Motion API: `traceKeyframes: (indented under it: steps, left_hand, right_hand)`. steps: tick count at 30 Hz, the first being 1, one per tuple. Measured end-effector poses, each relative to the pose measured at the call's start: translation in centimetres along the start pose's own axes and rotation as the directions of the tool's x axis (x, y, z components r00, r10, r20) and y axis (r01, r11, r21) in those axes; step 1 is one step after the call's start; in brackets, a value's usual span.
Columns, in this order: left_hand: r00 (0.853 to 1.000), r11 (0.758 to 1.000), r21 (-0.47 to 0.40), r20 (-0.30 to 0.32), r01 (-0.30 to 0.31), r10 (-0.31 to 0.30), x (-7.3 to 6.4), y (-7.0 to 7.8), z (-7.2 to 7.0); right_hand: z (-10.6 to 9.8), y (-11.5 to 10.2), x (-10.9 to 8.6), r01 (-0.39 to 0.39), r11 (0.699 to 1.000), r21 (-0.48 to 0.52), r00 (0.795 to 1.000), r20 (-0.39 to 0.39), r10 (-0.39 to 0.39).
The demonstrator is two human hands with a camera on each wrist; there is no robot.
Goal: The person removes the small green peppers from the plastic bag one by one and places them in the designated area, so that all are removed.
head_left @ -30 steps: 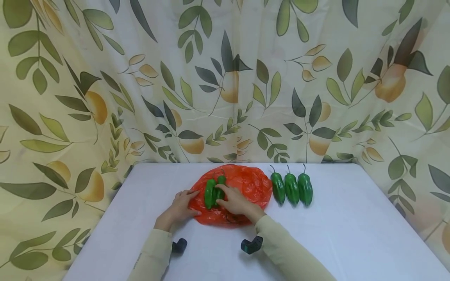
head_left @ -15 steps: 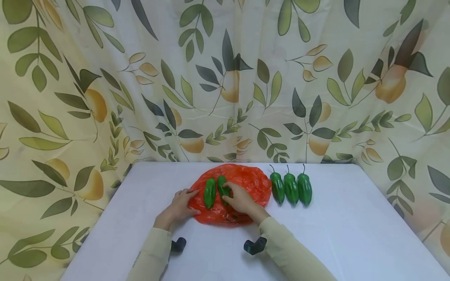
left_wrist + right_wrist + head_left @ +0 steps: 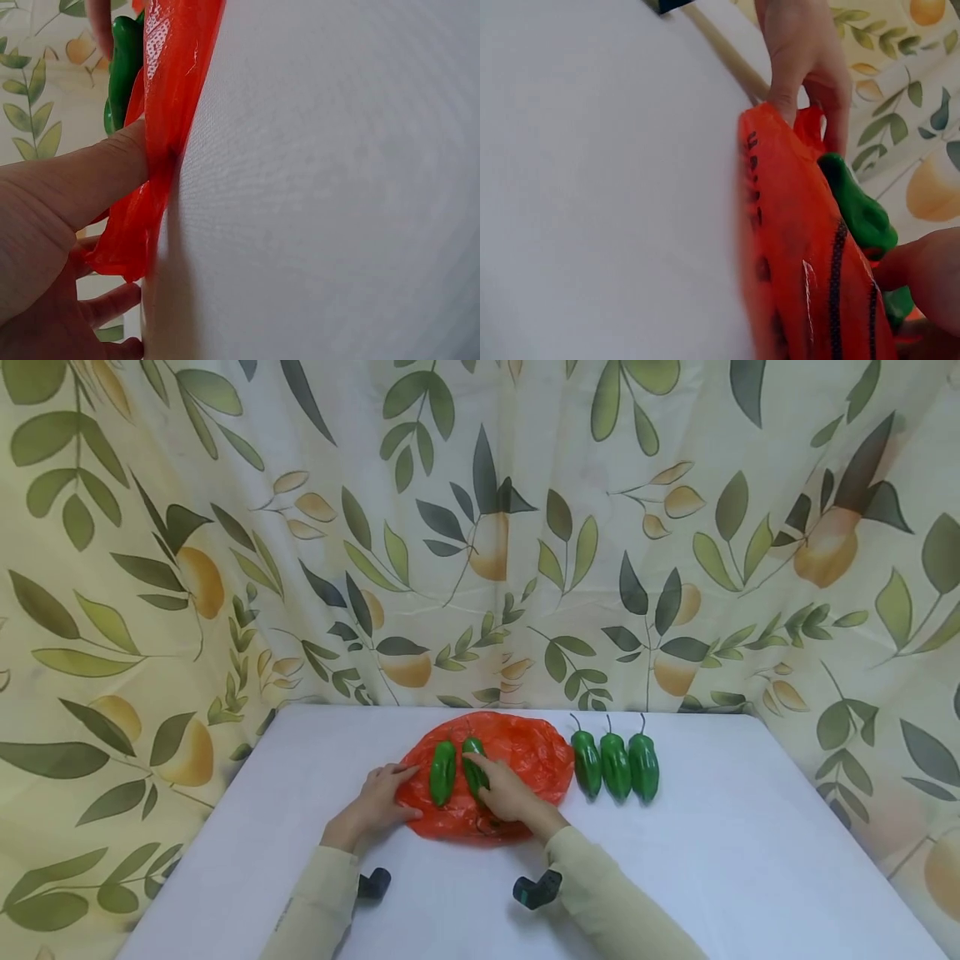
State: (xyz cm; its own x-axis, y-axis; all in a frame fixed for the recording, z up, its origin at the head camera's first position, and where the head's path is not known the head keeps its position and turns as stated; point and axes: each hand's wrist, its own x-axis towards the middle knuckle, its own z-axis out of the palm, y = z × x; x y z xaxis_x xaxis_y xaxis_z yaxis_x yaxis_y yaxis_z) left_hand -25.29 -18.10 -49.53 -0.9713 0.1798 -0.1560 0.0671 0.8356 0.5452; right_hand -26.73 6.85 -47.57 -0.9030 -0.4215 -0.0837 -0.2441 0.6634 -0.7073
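A crumpled red plastic bag (image 3: 536, 756) lies flat on the white table, with two glossy green peppers on it. My left hand (image 3: 378, 797) holds the bag's left edge, thumb at the near side and fingers spread toward the back. Just right of those fingers lies the first pepper (image 3: 442, 777), stem end away from me. My right hand (image 3: 508, 792) grips the second pepper (image 3: 472, 752), index finger along its upper part and thumb lower down. In the right wrist view, the thumb (image 3: 926, 274) is close against the green peppers, and dark print shows on the bag.
Three more green peppers stand side by side right of the bag: one (image 3: 587, 764) near its edge, another (image 3: 616, 767) in the middle, the last (image 3: 643, 768) farthest right. A leaf-and-fruit patterned curtain (image 3: 495, 635) hangs behind the table (image 3: 712, 860).
My right hand has shifted the second pepper slightly right, so a strip of red bag now shows between the two peppers. The left hand has stayed at the bag's edge.
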Motion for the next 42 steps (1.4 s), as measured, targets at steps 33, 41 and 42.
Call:
traceKeyframes:
  steps: [33, 41, 42]
  left_hand:
    - [1.000, 1.000, -0.014, -0.016, 0.012, -0.012, 0.1, -0.1, 0.1]
    - [1.000, 1.000, -0.009, -0.016, 0.008, -0.008, -0.1, -0.1, 0.3]
    - [1.000, 1.000, -0.010, -0.022, 0.005, -0.005, -0.1, -0.1, 0.2]
  right_hand:
    - [-4.6, 2.6, -5.5, 0.075, 0.996, 0.049, 0.977, -0.202, -0.064]
    - [-6.5, 4.5, -7.9, 0.068, 0.997, 0.024, 0.962, -0.266, -0.059]
    - [-6.8, 4.6, -8.1, 0.071, 0.997, 0.027, 0.960, -0.275, -0.061]
